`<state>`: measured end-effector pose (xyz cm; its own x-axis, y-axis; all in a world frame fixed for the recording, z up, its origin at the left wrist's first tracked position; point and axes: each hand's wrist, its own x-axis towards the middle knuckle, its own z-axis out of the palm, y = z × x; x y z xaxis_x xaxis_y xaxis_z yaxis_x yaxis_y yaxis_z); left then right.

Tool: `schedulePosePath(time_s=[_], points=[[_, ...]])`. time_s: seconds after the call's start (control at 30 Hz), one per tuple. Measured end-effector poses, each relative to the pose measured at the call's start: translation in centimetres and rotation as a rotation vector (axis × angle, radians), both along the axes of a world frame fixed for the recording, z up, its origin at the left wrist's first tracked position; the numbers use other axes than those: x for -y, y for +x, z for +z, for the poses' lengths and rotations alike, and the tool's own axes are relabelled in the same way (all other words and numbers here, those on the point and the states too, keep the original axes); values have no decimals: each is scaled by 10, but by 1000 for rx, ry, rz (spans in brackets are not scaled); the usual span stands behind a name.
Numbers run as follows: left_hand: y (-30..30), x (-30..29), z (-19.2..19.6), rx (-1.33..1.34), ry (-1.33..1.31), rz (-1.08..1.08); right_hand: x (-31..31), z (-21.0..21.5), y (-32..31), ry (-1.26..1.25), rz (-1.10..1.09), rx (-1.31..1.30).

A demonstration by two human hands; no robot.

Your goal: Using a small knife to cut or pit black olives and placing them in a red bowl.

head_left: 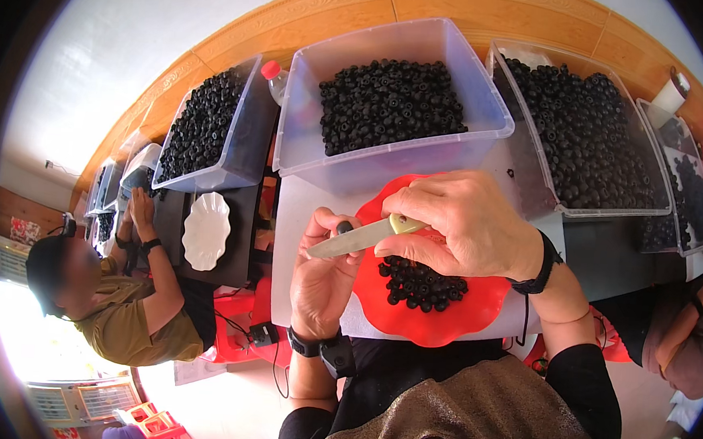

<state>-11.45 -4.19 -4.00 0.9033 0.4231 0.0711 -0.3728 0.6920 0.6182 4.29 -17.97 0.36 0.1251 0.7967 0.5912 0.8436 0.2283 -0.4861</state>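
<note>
Over the table, my left hand (323,286) is closed, pinching a small black round piece (344,228) near its fingertips. My right hand (472,223) grips a knife (357,239) by its pale yellow handle. The blade points left and lies across the left fingers, close below the black piece; whether it touches the piece I cannot tell. Beneath both hands sits a red scalloped plate (433,329) on the white tabletop, with a heap of similar black pieces (424,287) on it. My right hand partly covers the plate's far side.
Beyond the plate stands a clear tub (392,145) of black pieces, with similar tubs to the left (230,160) and right (666,210). A red-capped bottle (273,82) stands between tubs. A white scalloped plate (206,231) lies left. Other people (132,311) sit at both sides.
</note>
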Motion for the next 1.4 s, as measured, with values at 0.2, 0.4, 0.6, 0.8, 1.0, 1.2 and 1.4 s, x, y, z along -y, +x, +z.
schedulePosePath(time_s=[0.2, 0.4, 0.6, 0.8, 1.0, 1.2, 1.4], points=[[0, 2, 0, -39, 34, 1, 1, 2, 0, -16, 35, -20], [0, 2, 5, -33, 90, -13, -1, 4, 2, -12, 95, -116], [-8, -4, 7, -35, 167, 135, -6, -3, 1, 39, 12, -102], [-11, -1, 10, -24, 199, 81, -6, -3, 14, 58, -279, -75], [-8, -5, 1, -28, 160, 47, -3, 1, -1, -128, -177, -302], [9, 19, 14, -182, 175, 4, -2, 3, -3, -87, 223, -511], [17, 25, 23, -187, 153, -189, 2, -1, 14, -91, 520, -810]])
